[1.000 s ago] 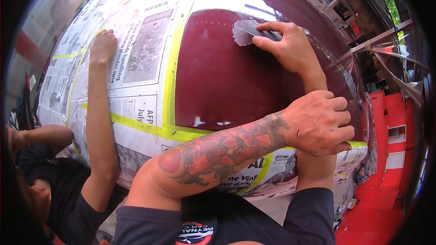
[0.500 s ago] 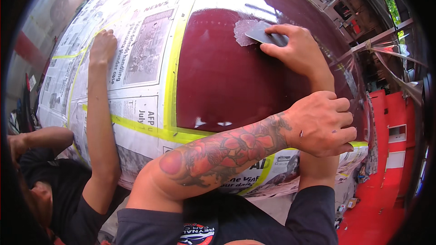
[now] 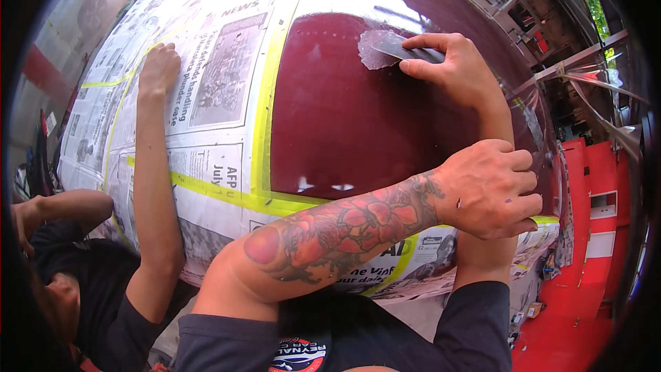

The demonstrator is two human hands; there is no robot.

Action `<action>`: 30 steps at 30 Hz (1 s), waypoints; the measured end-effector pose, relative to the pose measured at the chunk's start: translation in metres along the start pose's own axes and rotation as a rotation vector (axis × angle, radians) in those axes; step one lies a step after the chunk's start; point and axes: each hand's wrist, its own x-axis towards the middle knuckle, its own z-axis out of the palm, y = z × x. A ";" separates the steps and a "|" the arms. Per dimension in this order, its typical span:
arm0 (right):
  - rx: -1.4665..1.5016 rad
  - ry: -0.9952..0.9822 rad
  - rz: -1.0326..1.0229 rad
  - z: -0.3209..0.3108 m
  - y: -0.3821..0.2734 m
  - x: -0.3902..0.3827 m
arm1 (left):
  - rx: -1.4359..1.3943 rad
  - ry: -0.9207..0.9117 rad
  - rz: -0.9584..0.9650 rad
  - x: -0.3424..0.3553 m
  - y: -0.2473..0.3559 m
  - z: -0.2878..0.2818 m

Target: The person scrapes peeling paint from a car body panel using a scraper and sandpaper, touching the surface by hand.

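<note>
My right hand pinches a thin, flat grey spreader between thumb and fingers. Its far edge lies on a pale, ragged-edged smear on the glossy dark red car panel. My tattooed left forearm reaches across to the right. At its end my left hand is closed in a fist, over my right forearm in the picture. The palm side is turned away, so anything inside it is hidden.
Newspaper sheets held by yellow masking tape cover the surface left of and below the red panel. A co-worker's closed hand rests on the paper at left. A red structure stands at right.
The spreader has tilted and now shows a narrower face over the smear. My right hand has shifted very slightly right. My left fist has barely moved.
</note>
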 end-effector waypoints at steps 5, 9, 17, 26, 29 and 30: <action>0.022 -0.021 0.032 0.000 0.000 0.003 | -0.001 -0.003 0.004 0.000 0.000 0.001; -0.061 0.079 -0.014 0.017 0.007 0.008 | 0.004 0.009 0.015 0.001 -0.002 0.002; -0.001 0.003 -0.070 -0.002 0.022 0.003 | 0.047 0.031 0.008 -0.001 -0.002 -0.002; -0.127 -0.022 0.007 -0.001 0.023 -0.019 | 0.050 0.057 -0.009 -0.003 0.000 0.008; -0.179 -0.050 0.047 0.002 0.031 -0.016 | 0.051 0.066 -0.004 -0.003 -0.001 0.008; -0.229 -0.005 0.065 0.007 0.035 -0.017 | 0.049 0.070 -0.001 -0.003 -0.002 0.009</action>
